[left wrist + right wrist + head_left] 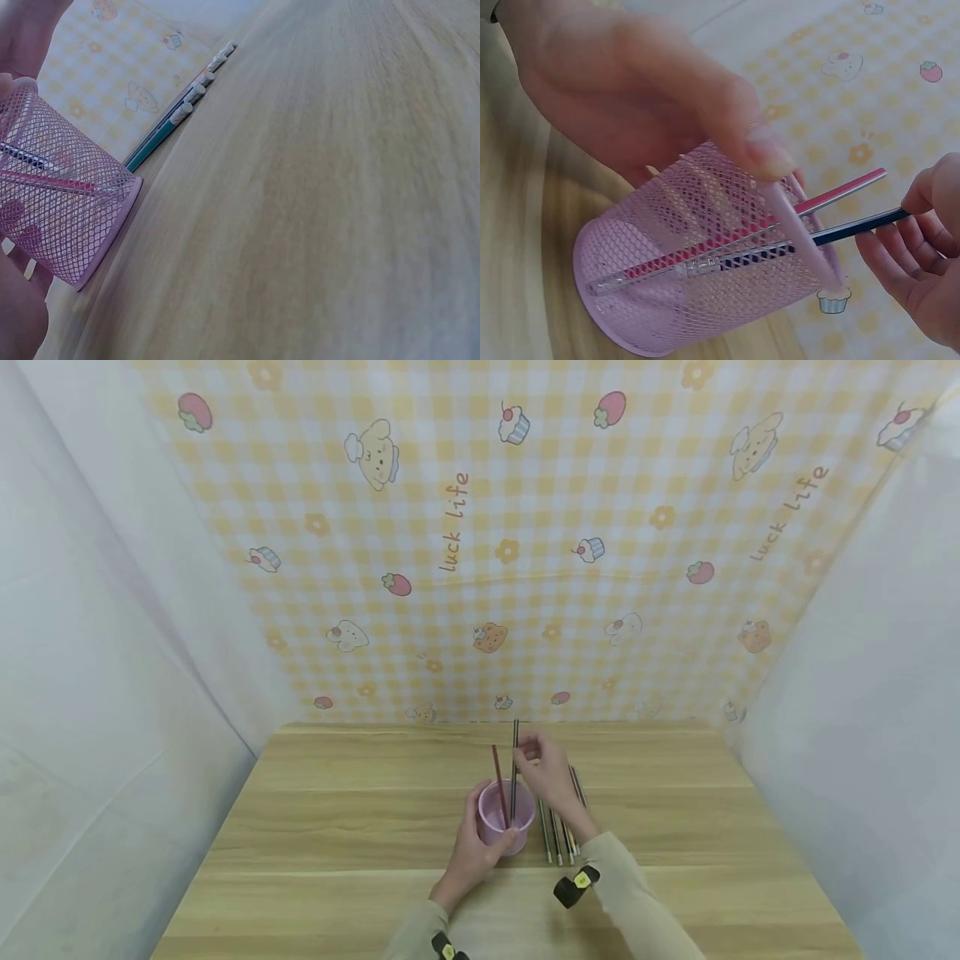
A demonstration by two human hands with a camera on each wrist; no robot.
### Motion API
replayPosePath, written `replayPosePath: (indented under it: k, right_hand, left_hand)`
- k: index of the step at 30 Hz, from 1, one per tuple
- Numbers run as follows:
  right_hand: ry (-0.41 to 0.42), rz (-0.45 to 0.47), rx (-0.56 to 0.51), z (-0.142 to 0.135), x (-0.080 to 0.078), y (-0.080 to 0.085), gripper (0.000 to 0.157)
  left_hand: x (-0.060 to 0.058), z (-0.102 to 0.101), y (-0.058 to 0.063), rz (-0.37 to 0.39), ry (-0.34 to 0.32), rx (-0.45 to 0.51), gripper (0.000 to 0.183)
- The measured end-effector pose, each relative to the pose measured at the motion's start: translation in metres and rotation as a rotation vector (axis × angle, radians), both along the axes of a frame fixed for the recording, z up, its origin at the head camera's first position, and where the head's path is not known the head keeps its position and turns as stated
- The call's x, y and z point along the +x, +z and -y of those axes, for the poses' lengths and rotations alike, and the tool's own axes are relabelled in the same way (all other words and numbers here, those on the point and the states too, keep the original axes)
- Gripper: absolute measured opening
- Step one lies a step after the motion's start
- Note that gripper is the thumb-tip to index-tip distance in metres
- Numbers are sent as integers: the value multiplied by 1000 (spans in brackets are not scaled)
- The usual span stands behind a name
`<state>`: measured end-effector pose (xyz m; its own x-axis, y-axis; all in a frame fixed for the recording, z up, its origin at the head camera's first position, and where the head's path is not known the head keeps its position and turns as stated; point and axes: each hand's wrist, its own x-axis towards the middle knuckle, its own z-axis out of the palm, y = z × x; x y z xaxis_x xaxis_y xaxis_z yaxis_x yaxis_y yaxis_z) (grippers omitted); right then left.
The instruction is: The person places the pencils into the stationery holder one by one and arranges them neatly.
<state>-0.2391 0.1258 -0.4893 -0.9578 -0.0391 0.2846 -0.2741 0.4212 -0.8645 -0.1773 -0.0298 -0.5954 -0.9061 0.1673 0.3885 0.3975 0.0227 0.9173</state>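
A pink mesh pencil cup stands on the wooden table, and my left hand grips it round the side with the thumb at the rim. Inside leans a red pencil, its eraser end down near the cup's bottom. My right hand pinches a dark blue pencil near its upper end. That pencil's eraser end is inside the cup, above the bottom, seen through the mesh in the right wrist view. Just right of the cup lie several pencils, one of them green, partly hidden under my right forearm.
The wooden table reaches back to a yellow checked cloth with printed cartoons. White sheets hang on the left and on the right. A black strap with a camera mount sits on my right wrist.
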Motion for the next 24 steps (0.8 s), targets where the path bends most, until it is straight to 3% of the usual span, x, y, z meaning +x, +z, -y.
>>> replayPosePath:
  k: [14,24]
  right_hand:
    - [-13,65,21,1,12,-16,19]
    - [-68,104,-24,-7,9,-22,20]
  left_hand:
    - [-2,0,-2,-30,-24,4,84]
    - [-1,1,-1,17,-18,16,85]
